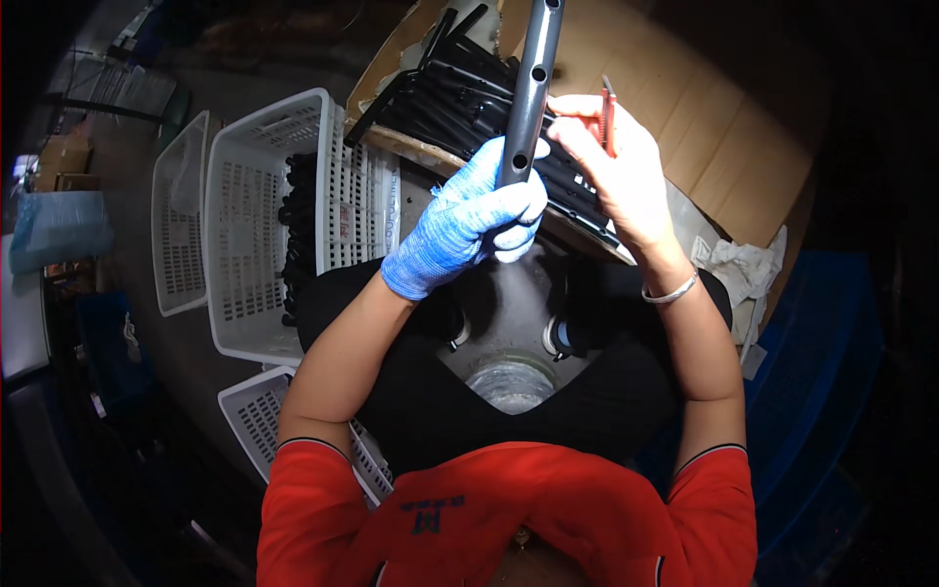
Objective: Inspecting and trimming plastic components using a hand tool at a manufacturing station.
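My left hand [469, 220], in a blue knit glove, grips the lower end of a long dark grey tube [533, 78] with round holes along its side, held upright in front of me. My bare right hand [616, 166] holds a small red-handled tool [607, 115] beside the tube, its fingertips touching the tube near the glove. Behind both hands, a pile of similar black tubes [460, 93] lies on a sheet of brown cardboard [714, 127].
A white slotted plastic basket [249, 245] holding black tubes stands to my left, with another white basket [181, 215] beyond it and a third [259, 416] near my left elbow. A crumpled white cloth [748, 269] lies at the right. Blue crates [822, 352] sit at far right.
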A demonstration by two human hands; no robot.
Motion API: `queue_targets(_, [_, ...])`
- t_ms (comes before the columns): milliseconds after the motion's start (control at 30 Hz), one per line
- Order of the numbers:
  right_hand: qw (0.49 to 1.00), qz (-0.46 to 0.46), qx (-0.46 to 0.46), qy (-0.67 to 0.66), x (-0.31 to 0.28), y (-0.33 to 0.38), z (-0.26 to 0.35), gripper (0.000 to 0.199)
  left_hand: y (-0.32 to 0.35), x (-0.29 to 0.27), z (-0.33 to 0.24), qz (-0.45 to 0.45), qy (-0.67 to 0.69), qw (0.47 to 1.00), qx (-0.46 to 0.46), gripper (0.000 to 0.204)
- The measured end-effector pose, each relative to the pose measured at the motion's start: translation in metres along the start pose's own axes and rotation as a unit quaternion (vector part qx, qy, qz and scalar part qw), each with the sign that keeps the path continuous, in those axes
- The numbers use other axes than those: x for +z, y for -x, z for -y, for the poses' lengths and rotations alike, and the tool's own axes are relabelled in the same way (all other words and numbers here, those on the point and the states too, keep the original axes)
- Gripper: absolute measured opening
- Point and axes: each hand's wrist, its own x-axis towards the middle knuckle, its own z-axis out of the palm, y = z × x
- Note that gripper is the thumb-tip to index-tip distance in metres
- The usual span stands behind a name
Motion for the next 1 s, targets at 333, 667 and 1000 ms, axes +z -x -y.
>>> queue_targets(333, [0.999,0.005,-0.001,-0.050,0.003,0.002,0.015,0.020,0.003,0.006,0.004,0.050,0.115,0.991,-0.046,0.030])
queue_targets(667, [0.999,-0.026,-0.024,-0.024,-0.008,-0.005,0.005,0.028,0.001,0.014,0.009,-0.078,-0.321,0.944,-0.002,0.025])
queue_targets(1000, [0.994,0.049,0.023,-0.097,-0.008,-0.006,0.001,0.034,-0.002,0.013,0.004,-0.076,-0.120,0.990,-0.026,0.023])
